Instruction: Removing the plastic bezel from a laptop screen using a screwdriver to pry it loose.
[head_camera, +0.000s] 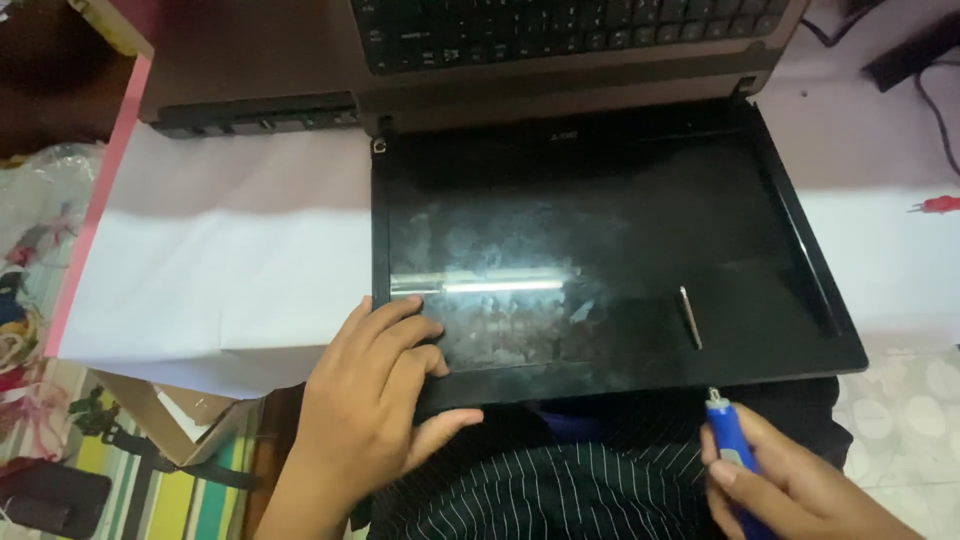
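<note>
Fingers of left hand (375, 400) spread flat, gripping corner of glossy black laptop screen (600, 250). Right hand (790, 485) closed around blue-handled screwdriver (728, 450).

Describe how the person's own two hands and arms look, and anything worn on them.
Both hands, left hand and right hand, are bare: no gloves, rings or watch show. The left forearm is bare as far as the frame shows, with no sleeve in sight. The right arm lies mostly outside the picture. Nails look short and unpainted.
</note>
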